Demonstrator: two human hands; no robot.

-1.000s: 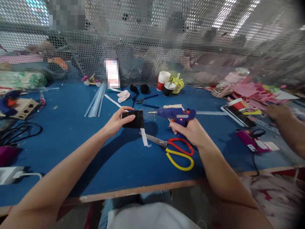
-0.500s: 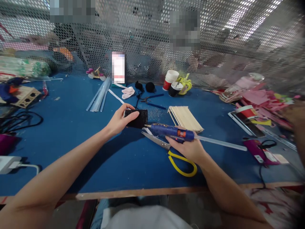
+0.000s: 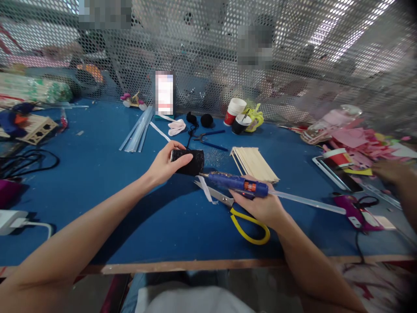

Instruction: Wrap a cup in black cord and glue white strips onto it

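My left hand point(image 3: 165, 163) is closed around a black-wrapped cylinder point(image 3: 194, 162), which lies sideways in its grip with the thumb along the near side. My right hand point(image 3: 260, 208) grips a blue hot glue gun point(image 3: 239, 183), and a long clear glue stick point(image 3: 309, 202) sticks out of its back. The gun's nozzle is at the cylinder's lower right edge; whether they touch I cannot tell. Under the gun lie scissors with yellow handles point(image 3: 250, 227) and a short white ribbon strip point(image 3: 205, 190).
Beyond my hands are pliers point(image 3: 213, 141), black yarn point(image 3: 206, 120), a white ribbon roll point(image 3: 177, 127), glue sticks point(image 3: 137, 132) and a wooden stick panel point(image 3: 254, 163). Paper cups point(image 3: 235, 111) stand near the mesh partition. At right are a phone point(image 3: 337, 174) and another person's arm point(image 3: 402, 187).
The glue gun has tilted slightly, its nozzle staying by the cylinder's edge. More of the white ribbon strip beneath it now shows. Both hands keep their holds.
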